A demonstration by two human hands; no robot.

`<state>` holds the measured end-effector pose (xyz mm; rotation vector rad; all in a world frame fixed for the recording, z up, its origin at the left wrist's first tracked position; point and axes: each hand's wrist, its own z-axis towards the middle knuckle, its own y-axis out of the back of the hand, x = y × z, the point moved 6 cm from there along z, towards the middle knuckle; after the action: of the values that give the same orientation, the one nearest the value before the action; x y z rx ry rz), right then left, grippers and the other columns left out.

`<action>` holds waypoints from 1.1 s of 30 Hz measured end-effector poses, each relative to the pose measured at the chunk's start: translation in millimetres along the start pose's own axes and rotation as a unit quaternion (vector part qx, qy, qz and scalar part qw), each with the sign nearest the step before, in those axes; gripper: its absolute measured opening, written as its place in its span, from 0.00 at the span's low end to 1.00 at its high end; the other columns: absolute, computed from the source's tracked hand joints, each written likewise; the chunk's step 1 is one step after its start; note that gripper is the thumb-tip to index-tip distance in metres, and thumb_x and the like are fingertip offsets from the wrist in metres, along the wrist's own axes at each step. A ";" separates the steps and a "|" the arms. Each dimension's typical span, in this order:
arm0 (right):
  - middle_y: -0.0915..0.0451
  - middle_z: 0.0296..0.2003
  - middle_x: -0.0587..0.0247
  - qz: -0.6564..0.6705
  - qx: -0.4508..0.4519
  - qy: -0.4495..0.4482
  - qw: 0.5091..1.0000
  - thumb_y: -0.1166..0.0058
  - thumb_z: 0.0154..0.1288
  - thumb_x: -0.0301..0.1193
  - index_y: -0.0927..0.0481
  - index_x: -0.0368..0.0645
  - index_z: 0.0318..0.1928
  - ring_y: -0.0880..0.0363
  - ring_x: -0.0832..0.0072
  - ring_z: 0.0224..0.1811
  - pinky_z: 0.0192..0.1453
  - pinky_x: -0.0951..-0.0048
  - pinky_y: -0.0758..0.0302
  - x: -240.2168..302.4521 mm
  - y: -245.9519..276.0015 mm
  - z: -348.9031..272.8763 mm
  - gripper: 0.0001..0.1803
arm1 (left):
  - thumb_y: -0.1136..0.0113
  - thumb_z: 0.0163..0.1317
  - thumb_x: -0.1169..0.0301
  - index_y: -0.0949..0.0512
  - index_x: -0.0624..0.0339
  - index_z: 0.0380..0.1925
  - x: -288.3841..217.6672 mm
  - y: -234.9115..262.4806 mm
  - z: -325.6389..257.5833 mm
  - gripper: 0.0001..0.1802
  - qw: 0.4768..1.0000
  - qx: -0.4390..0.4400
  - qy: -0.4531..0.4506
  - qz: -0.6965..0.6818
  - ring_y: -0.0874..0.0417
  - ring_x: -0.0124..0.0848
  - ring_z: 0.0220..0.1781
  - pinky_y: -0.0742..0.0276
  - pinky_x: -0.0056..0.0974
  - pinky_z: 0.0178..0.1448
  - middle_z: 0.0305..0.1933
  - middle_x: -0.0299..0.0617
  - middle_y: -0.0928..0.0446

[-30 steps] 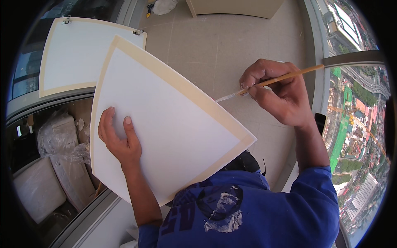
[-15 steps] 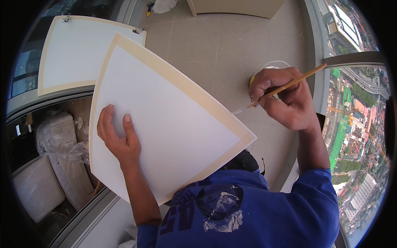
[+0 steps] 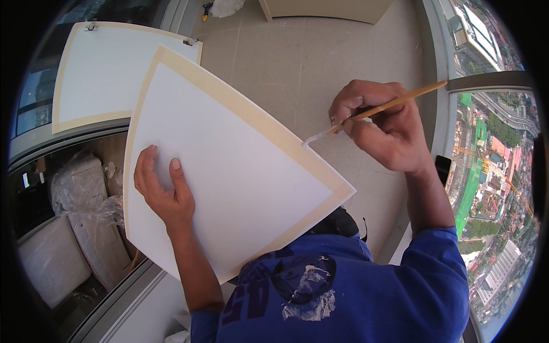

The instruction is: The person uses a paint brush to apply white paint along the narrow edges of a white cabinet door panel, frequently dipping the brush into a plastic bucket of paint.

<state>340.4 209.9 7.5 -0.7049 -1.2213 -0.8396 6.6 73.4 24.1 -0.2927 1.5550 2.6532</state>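
A white board [image 3: 223,154] with cream tape-like bands along its edges lies slanted in front of me. My left hand [image 3: 166,188] rests flat on its left part, fingers spread and thumb apart. Between the thumb and fingers of my right hand [image 3: 383,126] is a slim paintbrush [image 3: 394,103] with a wooden handle. Its pale, bent tip reaches the cream band on the board's upper right edge; whether it presses on it, I cannot tell. My right hand hangs above the floor, just beyond that edge.
Another white board [image 3: 103,71] with cream edges leans at the upper left, held by metal clips [image 3: 91,26]. Plastic-wrapped items [image 3: 80,188] lie behind the window frame on the left. A beige cabinet [image 3: 326,10] stands far off. Window glass [image 3: 492,171] runs along the right.
My right hand has moved up and left with the paintbrush, its tip sliding along the board's edge away from me. It now covers the bucket seen before. My left hand stays put.
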 end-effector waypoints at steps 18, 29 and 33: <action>0.22 0.27 0.63 -0.037 0.041 -0.007 0.998 0.50 0.56 0.21 0.22 0.35 0.31 0.25 0.77 0.29 0.37 0.73 0.27 3.8 3.9 -3.6 0.04 | 0.35 0.72 0.69 0.22 0.65 0.63 2.3 -2.0 -0.2 0.22 1.000 -0.002 0.003 -0.021 0.26 0.49 0.69 0.35 0.51 0.74 0.66 0.51 0.21; 0.22 0.29 0.69 -0.031 0.020 -0.007 0.999 0.49 0.59 0.24 0.21 0.38 0.34 0.25 0.81 0.33 0.41 0.74 0.25 -6.0 -5.2 16.9 0.05 | 0.35 0.71 0.70 0.22 0.65 0.63 0.8 -2.1 0.6 0.22 1.000 -0.001 0.007 -0.022 0.26 0.49 0.68 0.35 0.51 0.74 0.65 0.51 0.21; 0.22 0.29 0.69 -0.026 0.015 0.006 1.000 0.49 0.60 0.24 0.21 0.38 0.35 0.24 0.81 0.33 0.42 0.74 0.25 -4.5 -6.4 21.0 0.05 | 0.35 0.71 0.70 0.22 0.65 0.62 1.2 -1.6 0.9 0.21 1.000 -0.002 0.003 -0.019 0.25 0.49 0.68 0.35 0.51 0.74 0.65 0.52 0.21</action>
<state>323.7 224.8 7.6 -0.6455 -1.2429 -0.8660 5.5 74.9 22.9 -0.3281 1.5310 2.6297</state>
